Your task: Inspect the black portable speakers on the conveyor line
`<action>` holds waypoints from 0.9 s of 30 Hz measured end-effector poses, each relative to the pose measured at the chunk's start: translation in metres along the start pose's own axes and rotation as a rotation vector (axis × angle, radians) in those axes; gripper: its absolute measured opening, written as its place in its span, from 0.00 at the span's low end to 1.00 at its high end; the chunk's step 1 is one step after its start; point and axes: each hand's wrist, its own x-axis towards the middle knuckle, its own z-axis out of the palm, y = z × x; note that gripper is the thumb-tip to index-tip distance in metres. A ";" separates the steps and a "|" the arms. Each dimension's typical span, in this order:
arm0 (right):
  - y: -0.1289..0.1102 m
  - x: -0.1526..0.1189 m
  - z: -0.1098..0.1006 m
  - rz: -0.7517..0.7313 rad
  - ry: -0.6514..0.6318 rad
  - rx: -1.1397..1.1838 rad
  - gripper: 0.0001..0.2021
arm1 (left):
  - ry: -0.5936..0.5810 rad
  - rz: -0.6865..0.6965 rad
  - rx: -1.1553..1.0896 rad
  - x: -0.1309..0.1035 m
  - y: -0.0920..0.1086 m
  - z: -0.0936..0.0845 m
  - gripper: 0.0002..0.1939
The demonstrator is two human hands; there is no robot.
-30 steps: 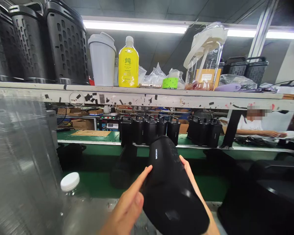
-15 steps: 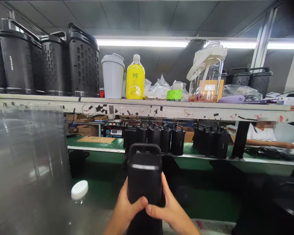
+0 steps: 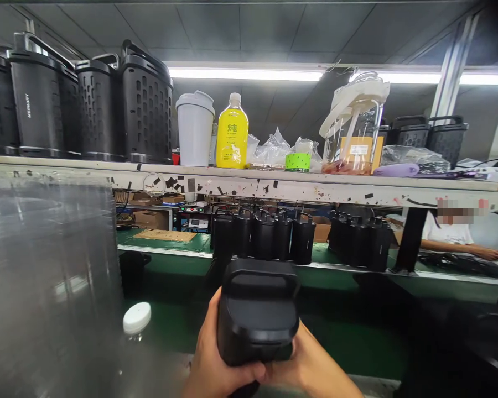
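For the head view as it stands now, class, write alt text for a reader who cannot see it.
Two bare hands, left hand and right hand, hold a black handled speaker upright over a green conveyor belt. Behind stand rows of matching speakers; a shelf above carries a yellow bottle and white cup.

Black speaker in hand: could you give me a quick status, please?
Left hand and right hand both grip black speaker, upright, handle up. White-capped bottle stands left, apart.

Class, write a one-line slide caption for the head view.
Both hands, left and right, grip a black handled speaker above a green conveyor belt.
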 end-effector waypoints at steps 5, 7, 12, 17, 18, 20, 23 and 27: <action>-0.009 0.000 0.008 0.002 0.037 0.108 0.37 | 0.072 -0.047 0.171 0.001 0.001 -0.003 0.53; -0.014 -0.003 0.011 -0.006 -0.010 0.228 0.39 | 0.083 -0.062 0.179 0.002 0.003 -0.004 0.50; -0.029 -0.014 0.012 -0.004 0.111 0.201 0.44 | 0.008 -0.117 -0.165 0.004 0.014 0.001 0.52; -0.056 -0.024 0.013 0.009 0.294 0.072 0.43 | -0.129 -0.234 -0.545 -0.006 0.026 0.008 0.53; -0.061 -0.025 0.014 0.003 0.298 0.079 0.43 | -0.163 -0.267 -0.569 -0.009 0.026 0.007 0.52; -0.070 -0.029 0.015 0.010 0.339 0.060 0.43 | -0.243 -0.309 -0.552 -0.014 0.026 0.003 0.50; -0.074 -0.034 0.015 0.051 0.447 -0.007 0.44 | -0.326 -0.332 -0.493 -0.014 0.026 -0.006 0.48; -0.063 -0.031 0.011 0.071 0.251 0.032 0.45 | -0.290 -0.229 -0.599 -0.005 0.033 -0.013 0.57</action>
